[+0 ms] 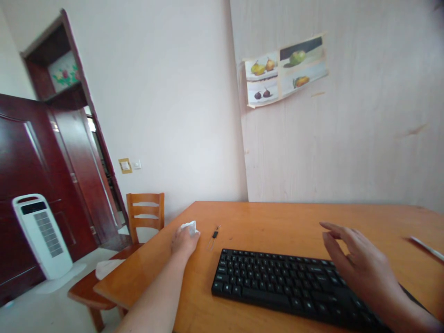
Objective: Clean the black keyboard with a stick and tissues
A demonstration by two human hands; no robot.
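Note:
My left hand (183,243) rests near the left side of the wooden table, its fingers closed round a crumpled white tissue or cloth (190,226). Just right of it lies a small tool with a black middle and thin metal wires (215,234). A black keyboard (274,282) sits at the front of the table, angled slightly. Above its right end hovers my right hand (357,259), with the index finger stretched out, a gap to the thumb and nothing visible in it. The hand and forearm hide part of the keyboard's right side.
The wooden table (277,219) meets the wall at the back. A thin white stick-like object (427,248) lies at far right. Left of the table are a wooden chair (145,210), a white cloth on a seat (108,268) and a white upright appliance (43,236).

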